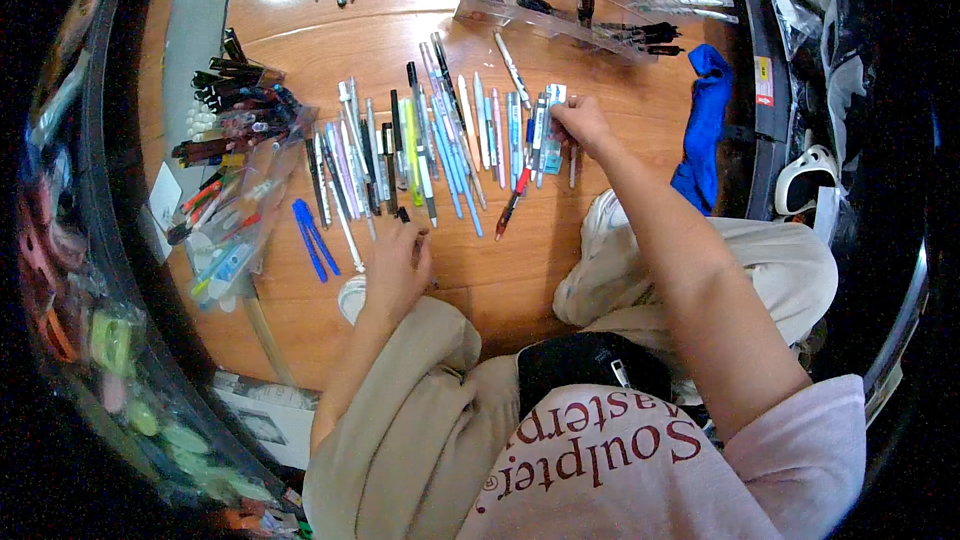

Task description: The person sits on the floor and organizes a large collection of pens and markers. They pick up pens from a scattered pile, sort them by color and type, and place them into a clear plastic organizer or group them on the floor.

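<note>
Pens and markers lie in a loose row on the wooden floor. My right hand is at the row's right end, its fingers on a light blue packet or a pen beside it; which one is unclear. Just left of it lie a white pen and a red and black pen. My left hand rests below the row, fingers curled, near a small black cap; whether it holds anything is hidden. A yellow-green highlighter lies above it. Two blue pens lie to its left.
Clear plastic holders with black pens and mixed pens stand at left. A clear acrylic organizer with black pens is at the top right. A blue cloth lies at right. A round white-rimmed container sits by my left wrist.
</note>
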Demonstrator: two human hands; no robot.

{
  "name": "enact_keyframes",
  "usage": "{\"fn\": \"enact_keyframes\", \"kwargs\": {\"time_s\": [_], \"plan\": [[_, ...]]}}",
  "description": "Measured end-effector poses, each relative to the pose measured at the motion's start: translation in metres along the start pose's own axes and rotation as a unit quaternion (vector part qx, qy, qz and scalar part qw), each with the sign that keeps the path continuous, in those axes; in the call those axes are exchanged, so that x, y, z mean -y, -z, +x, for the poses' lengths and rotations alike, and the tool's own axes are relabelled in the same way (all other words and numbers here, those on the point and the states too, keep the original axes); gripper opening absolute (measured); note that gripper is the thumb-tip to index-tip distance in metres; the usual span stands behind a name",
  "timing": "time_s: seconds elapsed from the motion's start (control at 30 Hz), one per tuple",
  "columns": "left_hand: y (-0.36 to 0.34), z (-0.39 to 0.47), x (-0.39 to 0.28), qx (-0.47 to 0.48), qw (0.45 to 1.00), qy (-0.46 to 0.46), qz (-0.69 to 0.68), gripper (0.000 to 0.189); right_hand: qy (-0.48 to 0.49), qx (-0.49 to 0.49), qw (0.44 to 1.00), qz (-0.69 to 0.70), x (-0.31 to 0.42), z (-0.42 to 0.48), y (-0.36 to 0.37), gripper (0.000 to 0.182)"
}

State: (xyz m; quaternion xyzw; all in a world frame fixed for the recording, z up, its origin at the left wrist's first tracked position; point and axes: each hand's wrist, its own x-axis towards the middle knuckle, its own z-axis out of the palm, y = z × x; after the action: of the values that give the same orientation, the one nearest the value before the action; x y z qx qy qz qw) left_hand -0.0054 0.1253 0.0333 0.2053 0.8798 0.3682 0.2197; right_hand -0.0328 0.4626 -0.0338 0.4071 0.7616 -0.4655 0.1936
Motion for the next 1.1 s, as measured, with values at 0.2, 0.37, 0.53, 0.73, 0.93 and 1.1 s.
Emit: {"fn": "enact_keyframes", "kwargs": {"time_s": [0.2,0.37,0.53,0.73,0.93,1.1], "plan": [[-0.01,-0.003,-0.008,0.06,0.998,-0.037,-0.002,0.012,0.044,0.025,0.993,-0.104,0.005,-0.016,-0.006,0.026],[-0.013,-0.003,-0.004,0.054,0.998,-0.034,-0.011,0.014,0.11,0.024,0.953,-0.281,0.014,-0.013,-0.017,0.023],[-0.004,0.001,-0.008,0.047,0.998,-0.036,-0.022,0.014,0.102,0.055,0.973,-0.199,0.001,-0.004,-0.014,0.021],[-0.005,0.001,-0.004,0.054,0.998,-0.015,-0.019,0.014,0.084,0.044,0.992,-0.088,-0.016,0.007,-0.012,0.026],[-0.007,0.002,0.001,0.057,0.998,-0.003,-0.009,0.013,0.18,0.003,0.982,-0.052,-0.023,0.009,-0.019,0.036],[-0.008,0.002,0.004,0.048,0.999,0.0,-0.008,0.014,0.181,0.074,0.962,-0.19,0.009,-0.022,-0.037,0.046]]}}
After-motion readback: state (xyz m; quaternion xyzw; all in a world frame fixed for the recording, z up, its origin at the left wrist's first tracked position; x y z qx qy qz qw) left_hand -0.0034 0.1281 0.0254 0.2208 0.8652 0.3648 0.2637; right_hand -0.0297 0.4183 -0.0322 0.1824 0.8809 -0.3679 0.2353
